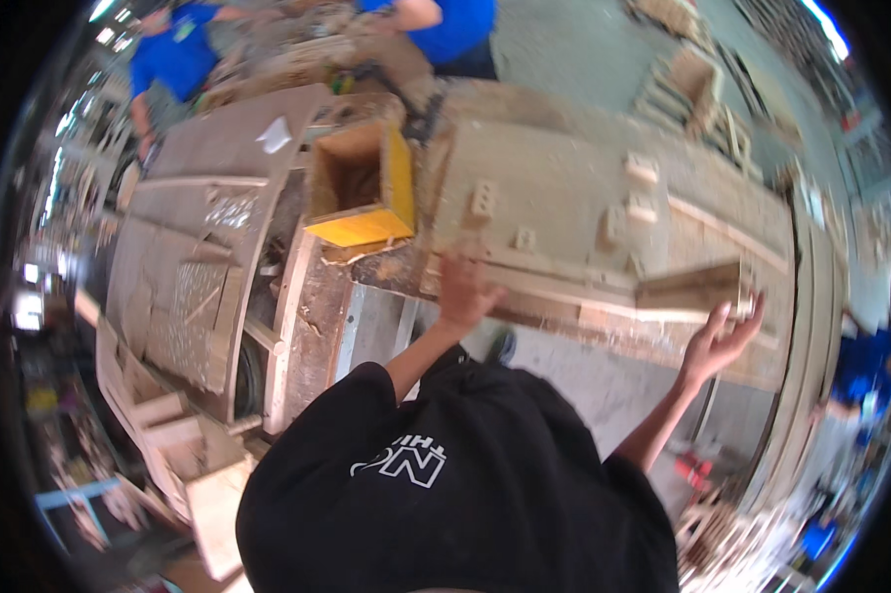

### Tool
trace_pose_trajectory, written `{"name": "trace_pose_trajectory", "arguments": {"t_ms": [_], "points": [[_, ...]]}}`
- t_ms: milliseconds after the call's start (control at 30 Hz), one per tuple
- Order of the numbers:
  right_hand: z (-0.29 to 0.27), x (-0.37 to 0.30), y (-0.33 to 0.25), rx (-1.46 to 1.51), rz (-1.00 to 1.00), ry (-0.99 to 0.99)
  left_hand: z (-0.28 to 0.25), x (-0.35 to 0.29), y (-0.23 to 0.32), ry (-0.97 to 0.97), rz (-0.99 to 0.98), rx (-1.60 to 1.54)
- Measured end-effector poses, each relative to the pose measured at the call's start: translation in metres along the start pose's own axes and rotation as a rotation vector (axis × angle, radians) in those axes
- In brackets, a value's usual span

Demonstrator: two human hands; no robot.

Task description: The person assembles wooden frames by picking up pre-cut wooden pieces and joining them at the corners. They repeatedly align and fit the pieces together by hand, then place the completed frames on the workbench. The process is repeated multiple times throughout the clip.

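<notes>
My left hand (468,295), blurred, has its fingers spread over the left end of a long wooden strip (564,284) along the near edge of the workbench. Whether it touches the strip, I cannot tell. My right hand (719,341) is open at the strip's other end, thumb and fingers apart, beside a wider wooden piece (690,290). Behind the strip, a large flat wooden board (554,183) bears several small blocks with holes, among them one block (483,198) at left and another block (641,168) at the far right.
An open wooden box with yellow sides (398,183) stands left of the board. Farther left lean large wooden panels (189,227). Long planks (811,296) run along the right side. Two people in blue shirts (455,35) (177,54) are at the far side.
</notes>
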State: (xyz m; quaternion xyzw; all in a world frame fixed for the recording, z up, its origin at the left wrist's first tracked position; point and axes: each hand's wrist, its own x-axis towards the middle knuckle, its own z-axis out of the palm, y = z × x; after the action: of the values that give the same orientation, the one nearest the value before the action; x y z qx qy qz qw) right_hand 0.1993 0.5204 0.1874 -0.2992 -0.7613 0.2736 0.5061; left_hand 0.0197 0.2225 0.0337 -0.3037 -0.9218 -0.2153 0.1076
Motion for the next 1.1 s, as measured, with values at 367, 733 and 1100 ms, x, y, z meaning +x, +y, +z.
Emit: {"name": "trace_pose_trajectory", "arguments": {"t_ms": [367, 733, 1100], "points": [[0.008, -0.002, 0.018, -0.075, 0.016, 0.101, 0.008, -0.026, -0.041, 0.12, -0.406, -0.385], [0.021, -0.005, 0.027, -0.262, -0.013, 0.071, 0.026, -0.028, -0.055, 0.197, -0.379, -0.276], [-0.137, -0.1, 0.003, 0.19, 0.508, -0.186, -0.029, -0.014, 0.001, -0.142, 0.171, -0.351]]}}
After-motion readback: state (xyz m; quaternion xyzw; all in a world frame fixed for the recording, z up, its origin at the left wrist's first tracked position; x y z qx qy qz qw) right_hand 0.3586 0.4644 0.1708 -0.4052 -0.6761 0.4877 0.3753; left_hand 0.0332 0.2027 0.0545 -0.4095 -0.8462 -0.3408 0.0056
